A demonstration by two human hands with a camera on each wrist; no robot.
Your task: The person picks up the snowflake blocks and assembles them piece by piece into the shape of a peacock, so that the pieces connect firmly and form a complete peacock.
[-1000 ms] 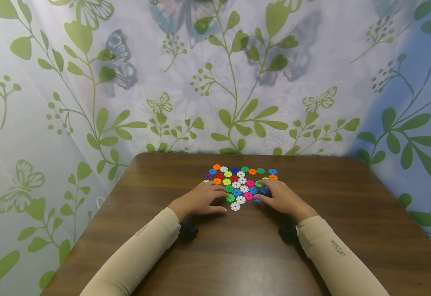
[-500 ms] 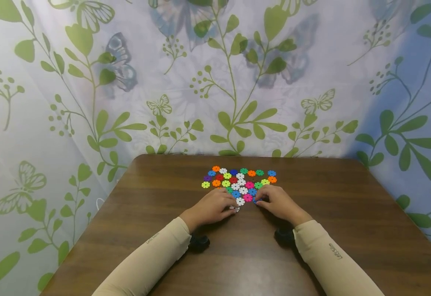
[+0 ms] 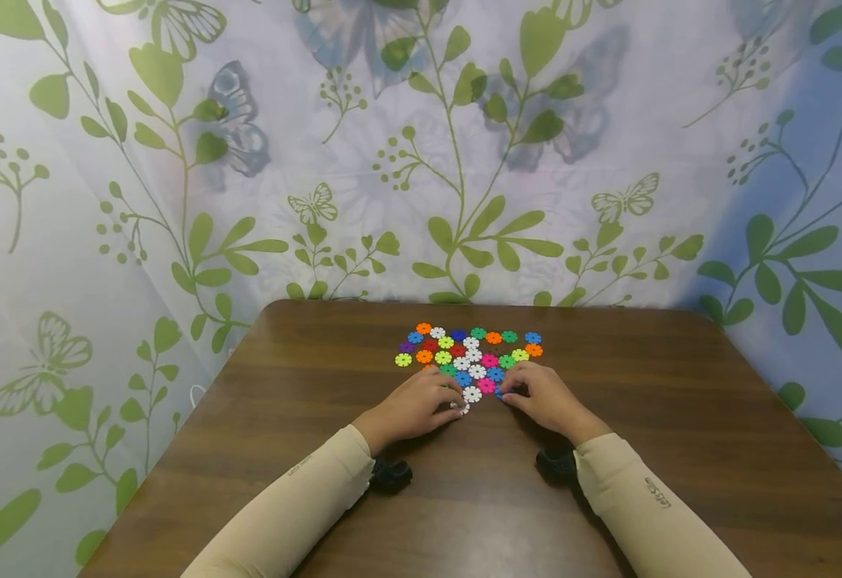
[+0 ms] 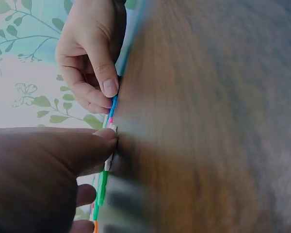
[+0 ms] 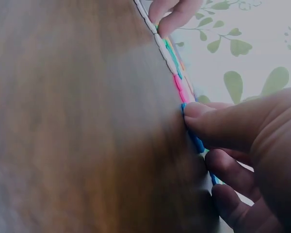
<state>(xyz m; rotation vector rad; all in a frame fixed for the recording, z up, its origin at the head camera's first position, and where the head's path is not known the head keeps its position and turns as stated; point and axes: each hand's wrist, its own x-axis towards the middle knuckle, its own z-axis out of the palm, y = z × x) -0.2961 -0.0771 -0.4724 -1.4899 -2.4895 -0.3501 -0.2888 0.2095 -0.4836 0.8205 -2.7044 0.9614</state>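
Flat notched plastic discs in many colours [image 3: 477,372] lie edge to edge as a patchwork toward the back of the table. My left hand [image 3: 421,404] is at its front corner, thumb and fingers pinching a white notched disc [image 3: 465,409] that they partly cover. In the left wrist view the thumb lies on this disc's rim [image 4: 108,162]. Across from it, my right hand [image 3: 547,399] pinches a blue notched disc [image 5: 196,141] at the front right of the patchwork, its fingers curled. A pink disc [image 3: 487,386] and another white disc [image 3: 472,395] show between the hands.
The brown wooden table [image 3: 464,506] extends in front of the discs and to both sides. Behind it hangs a cloth [image 3: 363,201] printed with leaves and butterflies. Black wrist straps [image 3: 392,475] sit under both wrists.
My left hand has moved right and toward me, from beside the discs onto the front white one. My right hand's fingers have drawn in around the blue disc.
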